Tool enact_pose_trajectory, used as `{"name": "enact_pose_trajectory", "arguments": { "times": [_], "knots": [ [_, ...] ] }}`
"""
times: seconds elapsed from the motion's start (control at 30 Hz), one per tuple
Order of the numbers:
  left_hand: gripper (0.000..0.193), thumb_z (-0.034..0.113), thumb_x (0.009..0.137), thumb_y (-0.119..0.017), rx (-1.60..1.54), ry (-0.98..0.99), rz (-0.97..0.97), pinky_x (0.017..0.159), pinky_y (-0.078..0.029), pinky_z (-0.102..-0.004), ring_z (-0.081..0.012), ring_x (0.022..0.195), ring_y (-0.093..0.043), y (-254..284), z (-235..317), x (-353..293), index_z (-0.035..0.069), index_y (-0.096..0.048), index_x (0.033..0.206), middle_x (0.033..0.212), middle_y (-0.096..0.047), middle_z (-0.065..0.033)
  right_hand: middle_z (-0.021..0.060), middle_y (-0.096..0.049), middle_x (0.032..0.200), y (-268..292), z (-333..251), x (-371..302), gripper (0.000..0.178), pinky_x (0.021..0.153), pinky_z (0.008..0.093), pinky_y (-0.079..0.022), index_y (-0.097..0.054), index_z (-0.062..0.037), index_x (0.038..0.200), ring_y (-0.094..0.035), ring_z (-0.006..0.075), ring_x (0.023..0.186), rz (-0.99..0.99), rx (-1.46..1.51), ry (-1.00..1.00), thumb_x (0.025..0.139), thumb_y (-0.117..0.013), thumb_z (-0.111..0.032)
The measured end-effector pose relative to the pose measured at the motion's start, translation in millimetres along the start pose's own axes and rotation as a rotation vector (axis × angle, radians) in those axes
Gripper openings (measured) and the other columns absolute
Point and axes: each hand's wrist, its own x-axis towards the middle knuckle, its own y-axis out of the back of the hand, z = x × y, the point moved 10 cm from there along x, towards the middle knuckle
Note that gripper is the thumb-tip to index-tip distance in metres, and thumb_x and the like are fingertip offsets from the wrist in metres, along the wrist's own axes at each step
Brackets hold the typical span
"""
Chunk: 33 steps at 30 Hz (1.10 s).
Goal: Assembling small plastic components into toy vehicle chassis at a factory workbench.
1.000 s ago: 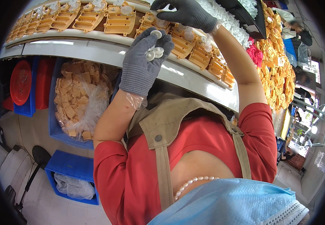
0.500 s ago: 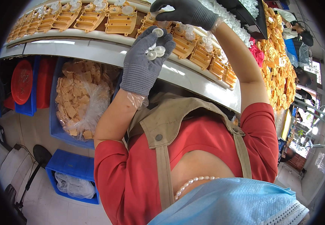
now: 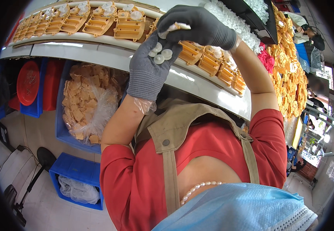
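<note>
My left hand point(image 3: 149, 71), in a grey knitted glove, is held palm up with its fingers cupped around several small white round plastic pieces point(image 3: 159, 59). My right hand point(image 3: 201, 27), gloved the same way, reaches across above it. Its thumb and fingers pinch another white round piece point(image 3: 162, 35) at the left fingertips, partly hidden by the glove. Behind both hands runs a row of yellow-orange plastic housings point(image 3: 130, 27), with translucent white round parts point(image 3: 136, 15) at their upper ends. The housings nearest my hands are partly covered.
A white rail point(image 3: 97, 41) edges the bench in front of the housings. Heaped translucent parts point(image 3: 232, 27) and yellow pieces point(image 3: 286, 69) lie to the right. Below left stand a blue crate point(image 3: 61, 127) with bagged tan pieces, a blue bin point(image 3: 76, 165) and a red round lid point(image 3: 28, 82).
My right hand has come down and left from above the housings to my left fingertips, closing on the round piece there. My left hand keeps its pieces, and the view has shifted slightly.
</note>
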Motion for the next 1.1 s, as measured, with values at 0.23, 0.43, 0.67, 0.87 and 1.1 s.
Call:
{"name": "enact_pose_trajectory", "arguments": {
  "times": [0.23, 0.43, 0.67, 0.87, 1.1],
  "knots": [
    [0.021, 0.016, 0.091, -0.049, 0.163, -0.109, 0.331, 0.087, -0.049, -0.0435, -0.0275, 0.088, -0.060, 20, 10, -7, -0.001, -0.057, 0.099, 0.090, -0.060, -0.0138, 0.0155, -0.063, 0.094, 7, 64, 51, 0.020, 0.077, 0.0366, -0.047, -0.063, -0.0054, 0.100, -0.060, 0.0315, 0.086, 0.225, -0.144, -0.018, 0.081, -0.056, -0.007],
    [0.021, 0.016, 0.090, -0.050, 0.191, -0.146, 0.412, 0.087, -0.049, -0.0427, -0.0289, 0.093, -0.058, 18, 15, -12, -0.001, -0.056, 0.102, 0.097, -0.059, -0.0152, 0.0152, -0.063, 0.091, -19, 89, 63, 0.018, 0.075, 0.0390, -0.046, -0.064, -0.0083, 0.095, -0.059, 0.0333, 0.084, 0.108, -0.228, -0.016, 0.080, -0.053, -0.008],
    [0.023, 0.016, 0.090, -0.051, 0.202, -0.142, 0.439, 0.087, -0.049, -0.0426, -0.0294, 0.094, -0.058, 19, 18, -16, -0.002, -0.055, 0.105, 0.097, -0.059, -0.0153, 0.0156, -0.062, 0.086, -21, 91, 62, 0.018, 0.073, 0.0395, -0.047, -0.063, -0.0080, 0.095, -0.059, 0.0330, 0.082, 0.114, -0.260, -0.059, 0.078, -0.057, -0.011],
    [0.024, 0.016, 0.090, -0.052, 0.214, -0.172, 0.470, 0.087, -0.049, -0.0433, -0.0296, 0.095, -0.058, 20, 22, -17, -0.001, -0.055, 0.106, 0.097, -0.059, -0.0152, 0.0156, -0.062, 0.086, -20, 88, 58, 0.020, 0.074, 0.0391, -0.047, -0.063, -0.0075, 0.096, -0.059, 0.0331, 0.083, 0.107, -0.198, -0.069, 0.077, -0.059, -0.012],
    [0.027, 0.015, 0.090, -0.052, 0.223, -0.258, 0.394, 0.090, -0.048, -0.0447, -0.0306, 0.098, -0.057, 6, 42, -18, -0.002, -0.053, 0.110, 0.101, -0.058, -0.0159, 0.0170, -0.063, 0.088, -17, 88, 56, 0.025, 0.076, 0.0371, -0.048, -0.063, -0.0061, 0.102, -0.060, 0.0315, 0.084, 0.100, -0.160, -0.104, 0.078, -0.059, -0.012]
  ]
}}
